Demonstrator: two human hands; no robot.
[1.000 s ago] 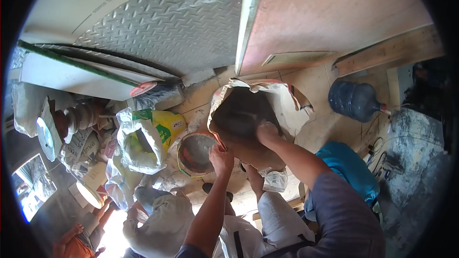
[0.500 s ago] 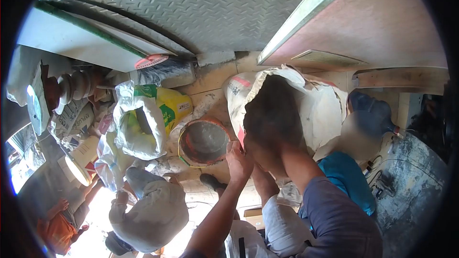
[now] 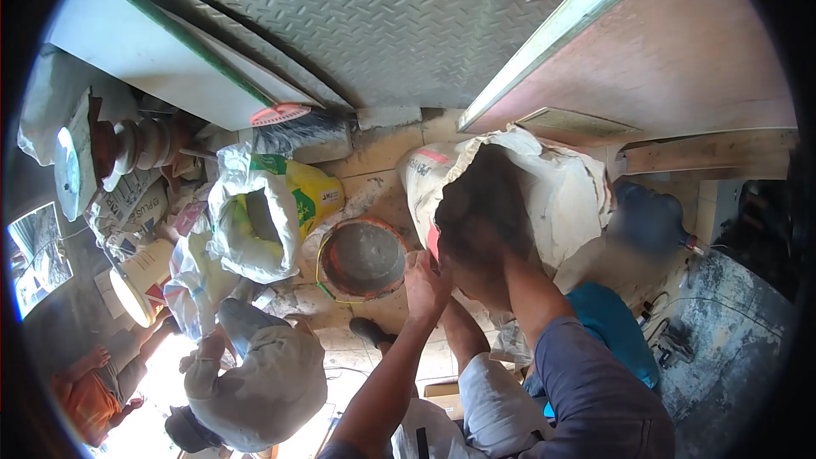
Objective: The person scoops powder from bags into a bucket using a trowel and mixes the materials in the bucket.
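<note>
A large paper sack (image 3: 565, 204) stands open on the tiled floor, its inside dark. My left hand (image 3: 427, 285) is closed on the near left edge of its mouth. My right hand (image 3: 489, 246) reaches down inside the sack, where shadow and blur hide its fingers. Left of the sack sits a round orange-brown bucket (image 3: 363, 258) with grey material in it, close to my left hand but apart from it. Farther left is a white, yellow and green sack (image 3: 252, 229) with its mouth open.
A person in light clothes (image 3: 268, 387) crouches at lower left; another in orange (image 3: 85, 404) is beyond. A blue water bottle (image 3: 648, 214) lies right of the sack, near a teal bundle (image 3: 608, 327). Panels (image 3: 629, 59) lean behind.
The sack has tipped up and shifted right in view, and my right hand has gone deeper into it. My left hand keeps hold of the edge. The camera view has shifted.
</note>
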